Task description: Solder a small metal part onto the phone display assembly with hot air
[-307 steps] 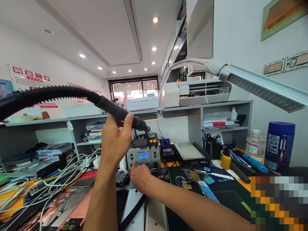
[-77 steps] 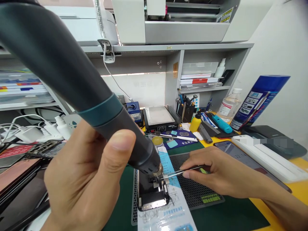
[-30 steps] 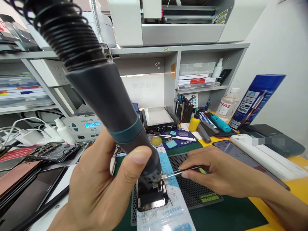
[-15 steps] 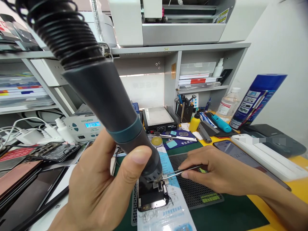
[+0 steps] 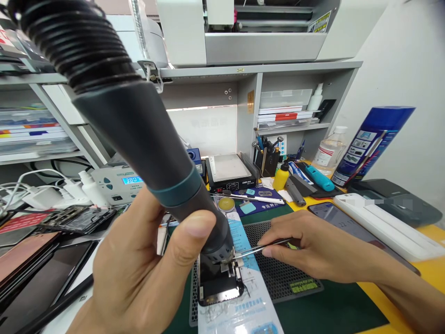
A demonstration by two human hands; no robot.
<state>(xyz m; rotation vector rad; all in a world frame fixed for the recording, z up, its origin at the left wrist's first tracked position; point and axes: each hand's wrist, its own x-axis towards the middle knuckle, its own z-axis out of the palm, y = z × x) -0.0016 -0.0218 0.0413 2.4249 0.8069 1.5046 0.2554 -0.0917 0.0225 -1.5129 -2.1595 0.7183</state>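
My left hand is wrapped round a dark grey hot air gun with a teal ring and a black coiled hose. Its nozzle end points down, close over a phone screen assembly with flex cables. Between the thumb and fingers of my right hand is a pair of metal tweezers. The tweezer tips reach in beside the nozzle at the flex cables; the nozzle partly hides whether they touch. Beneath the screen lies a white and blue printed package on a dark perforated mat.
A hot air station with a lit display stands behind my left hand. Phone parts lie at left. Farther back are a heating plate and a yellow bottle. A phone and a blue can are at right.
The upper end of the hot air gun and my left hand have shifted slightly left. The nozzle stays over the screen assembly, and my right hand with the tweezers looks still.
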